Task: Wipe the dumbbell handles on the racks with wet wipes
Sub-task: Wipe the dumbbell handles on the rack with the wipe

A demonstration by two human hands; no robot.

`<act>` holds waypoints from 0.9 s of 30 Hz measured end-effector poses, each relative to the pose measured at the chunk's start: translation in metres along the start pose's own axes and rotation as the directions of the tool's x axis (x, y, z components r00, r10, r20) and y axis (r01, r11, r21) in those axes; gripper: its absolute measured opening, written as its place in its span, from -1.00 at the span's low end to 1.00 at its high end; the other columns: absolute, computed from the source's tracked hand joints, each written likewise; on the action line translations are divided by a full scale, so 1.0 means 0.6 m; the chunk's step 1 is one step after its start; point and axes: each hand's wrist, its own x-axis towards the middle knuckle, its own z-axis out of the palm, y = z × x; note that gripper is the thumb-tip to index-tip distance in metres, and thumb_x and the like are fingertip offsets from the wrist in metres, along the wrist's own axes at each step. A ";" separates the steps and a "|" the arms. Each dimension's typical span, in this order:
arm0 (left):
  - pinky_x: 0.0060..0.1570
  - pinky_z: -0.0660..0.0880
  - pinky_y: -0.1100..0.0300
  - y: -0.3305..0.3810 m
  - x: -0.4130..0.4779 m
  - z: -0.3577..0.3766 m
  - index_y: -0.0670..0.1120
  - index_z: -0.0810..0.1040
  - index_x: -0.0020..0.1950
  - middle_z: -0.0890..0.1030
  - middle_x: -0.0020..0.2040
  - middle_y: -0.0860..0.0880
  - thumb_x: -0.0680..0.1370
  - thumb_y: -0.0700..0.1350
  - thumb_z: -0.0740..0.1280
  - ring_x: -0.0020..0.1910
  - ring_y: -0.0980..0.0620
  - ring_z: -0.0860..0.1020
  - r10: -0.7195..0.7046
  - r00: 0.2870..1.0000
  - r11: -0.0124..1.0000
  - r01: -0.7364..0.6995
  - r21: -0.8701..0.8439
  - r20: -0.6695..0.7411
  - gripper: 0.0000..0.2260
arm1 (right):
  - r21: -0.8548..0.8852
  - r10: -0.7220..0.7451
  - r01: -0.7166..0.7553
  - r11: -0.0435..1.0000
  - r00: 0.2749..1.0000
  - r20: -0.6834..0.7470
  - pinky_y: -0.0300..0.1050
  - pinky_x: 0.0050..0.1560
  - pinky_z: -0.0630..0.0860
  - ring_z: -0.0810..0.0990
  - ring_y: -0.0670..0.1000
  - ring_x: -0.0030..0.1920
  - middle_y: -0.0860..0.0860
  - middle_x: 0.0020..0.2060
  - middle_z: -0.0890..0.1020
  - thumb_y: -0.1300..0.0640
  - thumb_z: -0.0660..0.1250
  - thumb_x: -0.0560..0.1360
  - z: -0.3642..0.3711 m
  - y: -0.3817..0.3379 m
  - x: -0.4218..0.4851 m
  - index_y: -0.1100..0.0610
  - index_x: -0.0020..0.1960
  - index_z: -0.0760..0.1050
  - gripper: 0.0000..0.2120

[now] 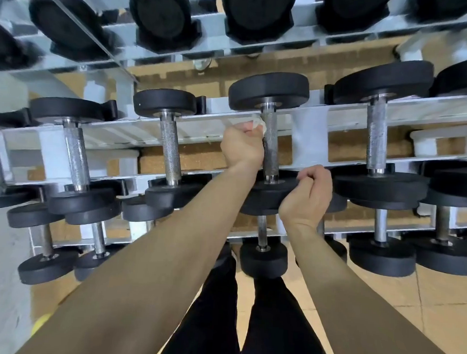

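A black dumbbell lies across the middle rack rails, its knurled steel handle (270,146) running away from me. My left hand (242,147) is curled round a crumpled white wet wipe (256,122) and presses it against the left side of that handle, near the far weight head (269,91). My right hand (307,195) grips the edge of the near weight head (269,195) of the same dumbbell, fingers curled over its rim.
More black dumbbells (168,145) (376,141) lie side by side on the silver rack rail (197,130). A lower tier holds smaller dumbbells (262,247). A mirror (182,15) behind reflects the rack. My black-trousered legs (245,328) stand on tan floor tiles.
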 end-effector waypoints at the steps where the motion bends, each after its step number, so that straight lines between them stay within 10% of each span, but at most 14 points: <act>1: 0.09 0.61 0.04 -0.008 -0.014 -0.005 -0.06 0.66 -0.10 0.70 -0.11 -0.06 0.57 -0.06 0.44 -0.08 -0.06 0.67 0.016 1.000 1.000 -0.016 0.026 0.006 -0.91 | 0.011 -0.006 0.006 1.000 1.000 0.003 0.03 -0.06 0.41 0.46 0.07 -0.17 0.02 -0.24 0.49 0.22 0.10 0.44 0.002 0.002 0.000 -0.01 -0.25 0.35 -0.82; 9: -0.24 0.47 0.18 -0.010 -0.068 -0.051 -0.18 0.70 -0.14 0.64 -0.23 -0.06 0.55 -0.06 0.42 -0.14 -0.05 0.64 0.132 0.960 0.727 -0.263 0.634 0.247 -0.80 | -0.026 -0.010 0.011 1.000 1.000 0.028 -0.04 -0.09 0.32 0.49 0.13 -0.09 0.06 -0.20 0.53 0.20 0.10 0.44 -0.001 -0.004 0.001 0.08 -0.24 0.42 -0.84; 12: 0.00 0.61 0.09 0.009 -0.092 -0.048 -0.14 0.71 0.05 0.70 -0.03 -0.11 0.56 -0.05 0.42 0.01 -0.09 0.66 0.138 0.971 0.749 -0.233 0.620 0.197 -0.81 | -0.104 -0.057 0.064 0.992 0.996 0.070 -0.05 -0.08 0.30 0.51 0.18 -0.06 0.10 -0.15 0.56 0.19 0.10 0.46 -0.010 -0.009 -0.001 0.11 -0.18 0.45 -0.84; 18: 0.11 0.54 0.17 -0.021 -0.173 -0.080 -0.06 0.62 0.02 0.66 0.01 -0.02 0.49 -0.13 0.49 0.04 -0.02 0.62 0.189 0.980 0.947 -0.198 0.254 0.057 -0.86 | -0.412 0.009 0.130 0.902 0.948 0.319 0.10 0.25 0.29 0.51 0.11 0.20 0.00 0.12 0.59 0.06 0.08 0.65 -0.057 -0.059 0.008 0.02 0.11 0.52 -0.76; 23: 0.08 0.64 0.08 -0.023 -0.226 -0.123 -0.15 0.62 0.16 0.67 0.11 -0.19 0.61 -0.32 0.29 0.06 -0.10 0.66 0.058 0.964 0.972 0.005 -0.235 0.260 -0.81 | 0.065 -0.041 0.004 0.998 0.810 0.584 -0.16 0.14 0.31 0.46 -0.06 0.21 -0.08 0.15 0.53 0.04 0.05 0.71 -0.123 -0.104 -0.028 0.07 0.33 0.50 -0.67; 27: 0.06 0.62 0.12 -0.018 -0.255 -0.146 -0.10 0.66 0.13 0.73 -0.03 -0.11 0.62 -0.32 0.28 0.00 -0.08 0.69 0.079 0.900 0.894 0.126 -0.429 0.429 -0.78 | 0.116 0.149 -0.314 0.942 0.705 0.694 -0.13 0.10 0.48 0.60 -0.02 0.07 -0.02 0.03 0.64 0.02 0.13 0.70 -0.159 -0.141 -0.036 0.00 0.08 0.54 -0.78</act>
